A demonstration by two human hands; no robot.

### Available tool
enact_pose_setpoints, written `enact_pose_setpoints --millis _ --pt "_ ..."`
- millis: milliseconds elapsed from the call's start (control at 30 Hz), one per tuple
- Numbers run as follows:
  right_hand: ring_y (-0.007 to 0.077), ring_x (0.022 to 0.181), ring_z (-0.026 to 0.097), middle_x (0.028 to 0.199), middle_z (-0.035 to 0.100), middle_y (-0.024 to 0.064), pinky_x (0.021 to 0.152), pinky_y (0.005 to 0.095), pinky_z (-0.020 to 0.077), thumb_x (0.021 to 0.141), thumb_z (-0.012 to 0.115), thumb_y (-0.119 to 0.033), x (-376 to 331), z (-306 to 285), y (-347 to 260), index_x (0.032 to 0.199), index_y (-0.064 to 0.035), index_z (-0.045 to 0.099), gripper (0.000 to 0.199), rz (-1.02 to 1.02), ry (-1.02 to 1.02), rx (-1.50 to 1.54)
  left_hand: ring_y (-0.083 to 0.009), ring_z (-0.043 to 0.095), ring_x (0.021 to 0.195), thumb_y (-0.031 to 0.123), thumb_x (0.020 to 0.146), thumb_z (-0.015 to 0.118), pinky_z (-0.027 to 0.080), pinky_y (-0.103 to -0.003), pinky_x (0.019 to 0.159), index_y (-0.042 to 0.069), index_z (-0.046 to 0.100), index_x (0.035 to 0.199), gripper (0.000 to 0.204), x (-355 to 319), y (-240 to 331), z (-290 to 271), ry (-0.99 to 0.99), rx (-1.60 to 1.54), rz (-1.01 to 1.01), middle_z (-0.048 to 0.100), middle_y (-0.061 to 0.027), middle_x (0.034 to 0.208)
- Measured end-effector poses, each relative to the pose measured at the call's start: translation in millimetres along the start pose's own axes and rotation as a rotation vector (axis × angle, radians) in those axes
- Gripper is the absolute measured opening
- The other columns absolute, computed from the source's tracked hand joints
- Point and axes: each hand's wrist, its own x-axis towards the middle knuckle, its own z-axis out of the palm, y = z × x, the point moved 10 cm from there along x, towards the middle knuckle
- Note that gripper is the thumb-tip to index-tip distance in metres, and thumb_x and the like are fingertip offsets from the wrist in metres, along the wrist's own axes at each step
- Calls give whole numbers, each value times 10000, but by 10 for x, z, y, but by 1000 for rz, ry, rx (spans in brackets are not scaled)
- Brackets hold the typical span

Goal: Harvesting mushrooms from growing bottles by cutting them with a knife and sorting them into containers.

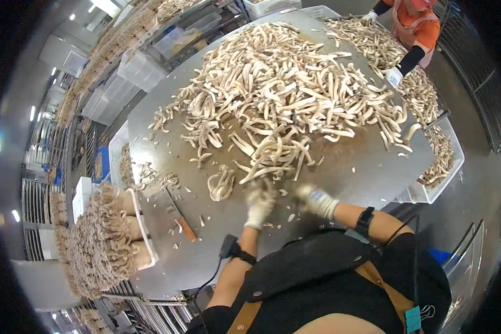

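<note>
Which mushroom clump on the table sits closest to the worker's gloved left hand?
The small curled clump, lying by itself just left of and above the left hand. It is separate from the big loose heap farther up the metal table.

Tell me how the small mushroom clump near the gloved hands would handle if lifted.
The mushroom clump looks light and bendy: its stems curve. It probably breaks apart easily, since loose bits lie around it. It is unlikely to roll, lying flat on the metal table.
</note>
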Motion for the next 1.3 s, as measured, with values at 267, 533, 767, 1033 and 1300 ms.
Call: enact_pose_setpoints --millis 267,533,767,1033,1300 --pt "343 904 586 964 612 195 815 418 474 740 605 -210 218 -1123 880 1081 -72 591 368 412 116 -124 -261 573 1019 121 835 561 456 -347 860 0 518 1167 356 -62 -82 -1080 297 -750 -115 561 -200 1180" --pt "244 907 581 983 602 135 813 316 464 825 629 -151 465 104 94 1160 -14 499 384 225 -31 675 -234 582 963 -16 782 558 496 -341 841 -36 430 1194 431 109 -397 -827 216 -1203 -415 566 -152 1100" --pt "151 836 591 968 589 77 733 271 505 837 588 12 634 -243 120 1136 7 482 318 303 261 1791 -194 581 920 209 856 605 478 -323 790 26 505 1166 373 -57 655 -580 96 -1841 -318 575 -64 1050" --pt "103 766 586 875 596 46 625 216 478 825 614 -6 386 -382 198 1068 -15 516 262 430 246 1572 -197 542 948 303 892 562 458 -348 854 47 495 1173 386 -1 682 -565 8 -1919 -235 539 -61 1069" --pt "97 780 577 891 573 21 702 228 475 848 607 -89 389 -442 -180 1030 -39 549 197 269 47 1773 -202 546 941 384 905 510 446 -397 861 126 536 1077 311 -277 1145 -732 -302 -1781 -196 557 -32 1014"
